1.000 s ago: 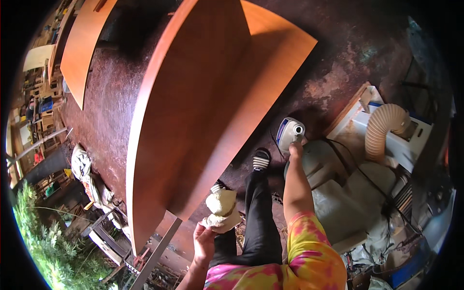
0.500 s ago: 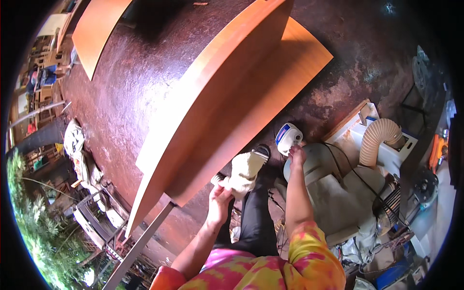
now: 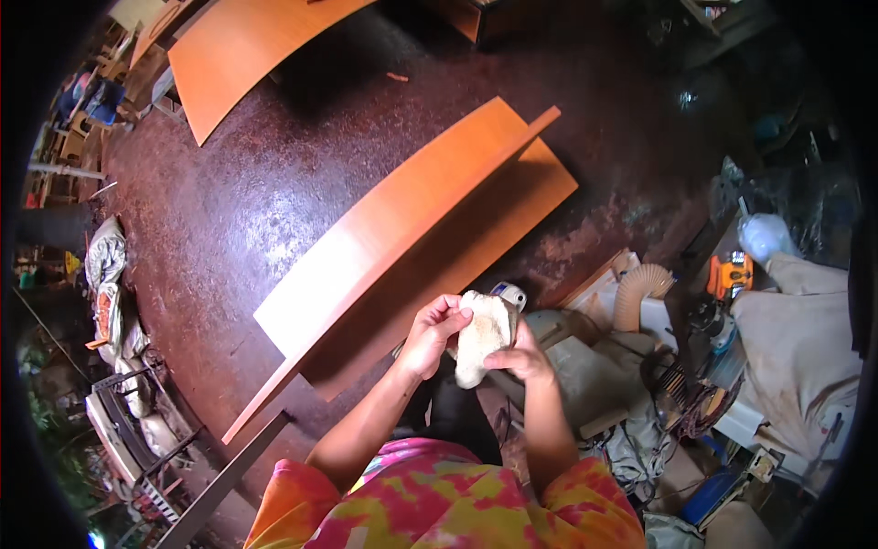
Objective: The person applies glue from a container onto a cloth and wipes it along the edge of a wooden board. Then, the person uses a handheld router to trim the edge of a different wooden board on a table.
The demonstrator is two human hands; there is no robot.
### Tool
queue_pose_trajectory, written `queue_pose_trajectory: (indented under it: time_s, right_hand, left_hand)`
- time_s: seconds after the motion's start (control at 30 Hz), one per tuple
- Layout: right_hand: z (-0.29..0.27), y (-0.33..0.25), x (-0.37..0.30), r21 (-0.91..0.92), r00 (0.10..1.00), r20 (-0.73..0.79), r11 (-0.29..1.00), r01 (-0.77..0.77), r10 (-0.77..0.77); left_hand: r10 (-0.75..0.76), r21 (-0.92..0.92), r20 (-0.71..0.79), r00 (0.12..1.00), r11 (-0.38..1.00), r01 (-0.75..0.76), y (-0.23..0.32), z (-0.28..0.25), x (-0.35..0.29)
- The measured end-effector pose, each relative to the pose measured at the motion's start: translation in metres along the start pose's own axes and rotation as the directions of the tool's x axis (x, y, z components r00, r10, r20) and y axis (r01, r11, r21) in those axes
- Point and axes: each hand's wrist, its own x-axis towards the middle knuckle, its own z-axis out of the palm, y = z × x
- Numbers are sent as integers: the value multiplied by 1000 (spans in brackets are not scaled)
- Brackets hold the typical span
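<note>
A cream, fluffy cloth (image 3: pixel 482 343) is bunched up in front of my body, with both hands on it. My left hand (image 3: pixel 433 337) pinches its left edge between thumb and fingers. On the other side my right hand (image 3: pixel 524 352) grips it, thumb on top and fingers partly hidden behind. Just past the cloth stands a white container (image 3: pixel 509 294) with a blue marking, half covered by the cloth and my hand. Beyond my hands lies an orange-brown wooden piece (image 3: pixel 402 247), a curved panel with an upright board along it.
A second curved wooden panel (image 3: pixel 247 59) stands at the far left. To the right are a beige ribbed hose (image 3: pixel 640 295), an orange tool (image 3: pixel 730 274) and a draped grey cloth (image 3: pixel 796 339). A metal bar (image 3: pixel 224 485) runs at the lower left, beside a metal frame (image 3: pixel 137 430).
My right hand has left the white container and come in to the cloth, which both hands now hold. The cloth is raised nearer to me, and the view has shifted.
</note>
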Motion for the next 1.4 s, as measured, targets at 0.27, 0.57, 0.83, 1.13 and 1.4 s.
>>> queue_pose_trajectory:
  time_s: [0.27,0.57,0.83,1.13,1.4]
  right_hand:
    - [45,42,6,239,923,-364,946,220,-123]
    - [-11,-1,72,105,894,-433,979,175,-113]
    - [-105,-159,208,-987,682,133,-156,28,-719]
    - [-116,-120,244,-983,751,177,-146,108,-636]
    - [-101,-113,246,-975,802,210,-184,127,-560]
  left_hand:
    - [264,-40,-292,919,957,-287,0,20,14]
    - [595,696,-265,759,663,-276,17,23,51]
    - [699,988,45,714,-138,73,66,-106,57]
    - [580,966,-143,802,-95,241,57,-102,72]
    - [578,951,-151,802,-136,278,54,-108,71]
